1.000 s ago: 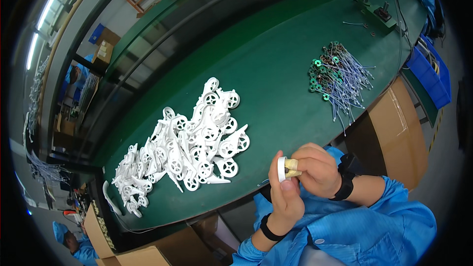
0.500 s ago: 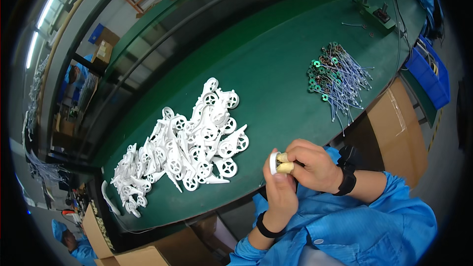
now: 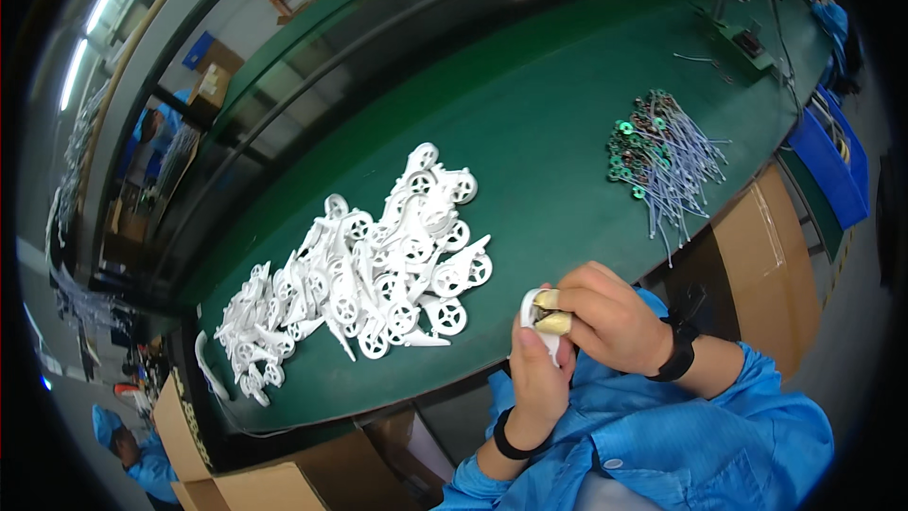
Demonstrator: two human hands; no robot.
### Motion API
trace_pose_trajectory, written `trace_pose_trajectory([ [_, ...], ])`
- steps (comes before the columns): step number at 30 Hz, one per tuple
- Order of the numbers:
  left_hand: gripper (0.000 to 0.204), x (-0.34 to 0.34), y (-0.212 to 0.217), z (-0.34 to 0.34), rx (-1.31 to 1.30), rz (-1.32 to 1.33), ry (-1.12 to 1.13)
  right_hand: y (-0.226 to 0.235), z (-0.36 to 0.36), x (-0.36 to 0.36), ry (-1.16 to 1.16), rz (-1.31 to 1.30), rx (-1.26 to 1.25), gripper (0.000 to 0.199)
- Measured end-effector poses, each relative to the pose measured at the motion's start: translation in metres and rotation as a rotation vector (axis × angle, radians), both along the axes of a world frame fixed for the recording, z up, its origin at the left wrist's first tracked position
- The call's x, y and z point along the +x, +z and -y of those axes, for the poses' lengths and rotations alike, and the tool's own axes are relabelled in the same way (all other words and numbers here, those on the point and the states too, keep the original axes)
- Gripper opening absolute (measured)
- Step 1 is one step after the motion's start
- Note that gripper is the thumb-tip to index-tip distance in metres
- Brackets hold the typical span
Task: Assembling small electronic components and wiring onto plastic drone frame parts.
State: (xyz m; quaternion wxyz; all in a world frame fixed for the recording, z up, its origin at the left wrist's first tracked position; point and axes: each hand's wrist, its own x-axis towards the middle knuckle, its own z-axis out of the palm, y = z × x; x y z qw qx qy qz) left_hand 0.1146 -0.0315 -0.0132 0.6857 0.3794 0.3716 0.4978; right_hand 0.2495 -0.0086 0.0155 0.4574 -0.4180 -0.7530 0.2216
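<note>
Close to the table's near edge, my left hand grips a white plastic part with a round, rimmed head, held up off the table. My right hand meets it from the right. Pale yellow covers sit on its thumb and forefinger, which pinch together at the opening of the round head. Something small and dark shows between these fingertips, too hidden to name. To the left lies a heap of white plastic parts with spoked round heads and narrow tails. Far right rests a bunch of small green ring-shaped pieces with pale wires.
The green table curves across the view, with a dark rail along its far side. A cardboard box and a blue bin stand at the right. More open cardboard is below the near left edge. Another person is at lower left.
The view has shifted slightly. The white part has tilted in my left hand, so its round head opens more toward me; my right fingertips stay at it.
</note>
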Motion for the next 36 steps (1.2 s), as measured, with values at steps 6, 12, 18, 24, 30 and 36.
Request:
trace_pose_trajectory([
  [6, 0.055, 0.007, -0.002, 0.004, 0.473, -0.649, 0.158, -0.024, 0.007, -0.006, -0.088, -0.269, -0.166, 0.018],
  [12, 0.052, -0.002, -0.007, -0.002, 0.446, -0.621, 0.016, -0.031, 0.005, -0.004, -0.016, -0.265, -0.242, 0.016],
  [18, 0.051, -0.032, 0.007, -0.011, 0.099, -0.272, -0.156, -0.011, -0.016, -0.015, 0.228, -0.492, -0.384, 0.022],
  [24, 0.052, -0.067, 0.048, -0.038, 0.116, -0.559, 0.185, 0.011, -0.129, 0.044, -0.108, -0.324, -0.283, 0.012],
  [30, 0.044, -0.089, 0.039, -0.062, 0.365, -1.257, 0.193, 0.024, -0.114, 0.102, -0.345, -0.078, -0.271, 0.022],
  [36, 0.035, -0.085, 0.029, -0.071, 0.404, -1.42, 0.187, -0.013, -0.087, 0.124, -0.333, 0.605, -0.025, 0.021],
])
